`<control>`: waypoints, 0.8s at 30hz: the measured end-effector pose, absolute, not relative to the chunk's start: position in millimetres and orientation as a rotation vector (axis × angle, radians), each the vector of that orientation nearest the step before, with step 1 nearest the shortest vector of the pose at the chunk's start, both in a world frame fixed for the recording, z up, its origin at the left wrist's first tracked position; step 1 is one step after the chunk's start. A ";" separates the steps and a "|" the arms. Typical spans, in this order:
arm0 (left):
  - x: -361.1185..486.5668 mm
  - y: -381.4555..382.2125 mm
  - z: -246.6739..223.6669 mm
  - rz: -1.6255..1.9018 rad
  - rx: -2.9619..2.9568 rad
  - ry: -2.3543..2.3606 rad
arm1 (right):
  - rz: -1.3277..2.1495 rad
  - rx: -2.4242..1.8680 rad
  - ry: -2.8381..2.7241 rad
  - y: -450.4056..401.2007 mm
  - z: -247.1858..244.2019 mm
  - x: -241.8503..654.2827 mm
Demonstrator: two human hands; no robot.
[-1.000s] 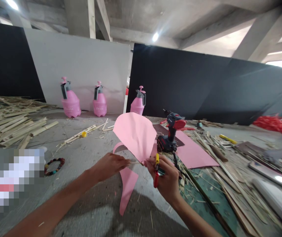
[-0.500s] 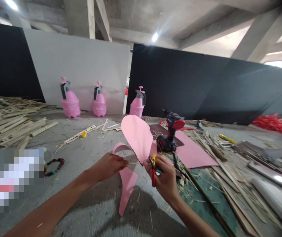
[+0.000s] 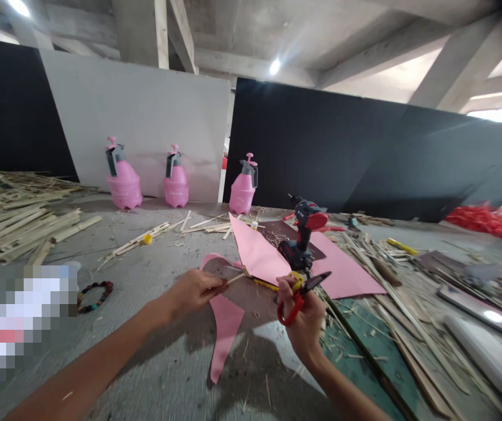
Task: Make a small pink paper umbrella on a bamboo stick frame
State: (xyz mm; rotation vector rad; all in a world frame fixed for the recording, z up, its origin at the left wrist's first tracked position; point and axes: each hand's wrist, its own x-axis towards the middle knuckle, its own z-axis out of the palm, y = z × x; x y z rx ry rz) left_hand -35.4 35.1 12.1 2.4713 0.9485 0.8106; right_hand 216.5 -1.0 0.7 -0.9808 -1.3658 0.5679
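My left hand (image 3: 200,289) is closed on a thin wooden stick (image 3: 234,279) that points right. The stick's far end meets the lower left corner of a pink paper piece (image 3: 260,251), which tilts up and away. My right hand (image 3: 306,318) is wrapped round scissors (image 3: 299,295) with red and yellow handles, their dark blades pointing right. Its fingertips are close to the paper's lower right edge; whether they touch it I cannot tell. Below my left hand lies a curved pink paper offcut (image 3: 224,327). A yellow strip beneath the paper is partly hidden.
A cordless drill (image 3: 303,234) stands behind my right hand, beside a larger pink sheet (image 3: 347,269). Bamboo strips (image 3: 18,234) pile up at left, and more scraps lie at right. Pink spray bottles (image 3: 123,184) line the back panels. A beaded bracelet (image 3: 95,296) lies at left.
The pink paper has swung from nearly upright to a lower, right-leaning tilt. My right hand has moved slightly right and away from the stick, turning the scissors so the blades point right.
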 end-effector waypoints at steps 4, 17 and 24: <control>-36.5 33.8 17.4 0.958 2.287 1.000 | 0.730 -0.935 -1.412 -8.0 7.0 212.6; -35.9 33.6 23.1 1.153 1.687 0.946 | 1.415 -0.726 -1.585 -13.2 10.9 207.7; -39.8 40.0 31.0 1.224 1.291 0.870 | 1.476 -0.710 -1.552 -10.6 9.7 208.1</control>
